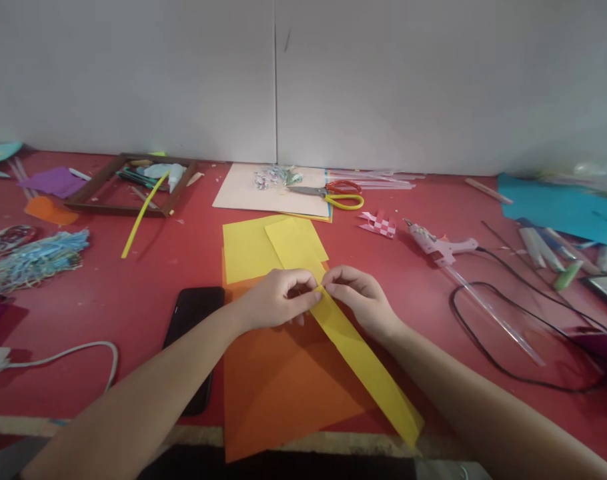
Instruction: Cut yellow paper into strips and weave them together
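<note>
A long yellow paper strip (366, 360) runs slantwise from the middle of the table towards the near right edge. My left hand (283, 298) pinches it between thumb and forefinger from the left side. Close beside, almost touching, my right hand (362, 298) grips the same strip with bent fingers. Below the strip lie an orange paper sheet (273, 387) and a yellow paper sheet (248, 250). The strip's far end rests over the yellow sheet. Part of each hand's fingers is hidden behind the paper.
A black phone (196, 320) lies by my left forearm. Scissors (333, 195) rest on pale paper (243, 187) at the back. To the right are a pink glue gun (441, 248) with a looping cord and a woven pink paper piece (379, 225). A brown frame (108, 208) sits back left.
</note>
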### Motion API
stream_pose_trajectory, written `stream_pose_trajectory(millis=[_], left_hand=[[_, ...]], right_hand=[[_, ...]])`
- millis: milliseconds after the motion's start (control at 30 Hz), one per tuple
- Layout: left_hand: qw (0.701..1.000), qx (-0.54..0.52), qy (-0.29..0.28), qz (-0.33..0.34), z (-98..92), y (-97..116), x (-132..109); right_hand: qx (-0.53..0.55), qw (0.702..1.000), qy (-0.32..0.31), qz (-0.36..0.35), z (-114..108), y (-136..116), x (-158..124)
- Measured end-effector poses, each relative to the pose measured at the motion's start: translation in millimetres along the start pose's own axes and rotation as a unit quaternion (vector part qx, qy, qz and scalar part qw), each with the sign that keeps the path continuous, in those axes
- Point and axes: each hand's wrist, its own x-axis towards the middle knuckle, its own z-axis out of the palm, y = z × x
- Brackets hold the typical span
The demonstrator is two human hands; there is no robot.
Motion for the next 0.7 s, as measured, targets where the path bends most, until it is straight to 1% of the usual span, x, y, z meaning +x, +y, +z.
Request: stream_pose_trajectory(millis=[100,233,500,567,700], left_hand=[[1.000,0.004,0.005,0.006,-0.5,-0.4,0.6],[1.000,0.009,-0.008,0.010,-1.0,0.3,0.2],[1.000,0.018,-0.016,-0.007,-0.7,1.3,-1.0],[0.999,0.036,-0.011,0.011,-1.0,0.9,-0.1],[0.995,0.076,0.012,0.070,-1.2,-1.7,2.8]], right_hand=[[0.006,1.000,-0.003,0.007,-0.9,0.3,0.0],[0.013,1.000,-0.016,0.000,1.2,-0.1,1.0],[-0.030,0.999,-0.036,0.000,-0.3,4.3,2.3],[-0.033,0.999,-0.042,0.001,-0.9,5.5,2.8],[-0.032,0.999,-0.040,0.012,-0.3,5.3,3.6]])
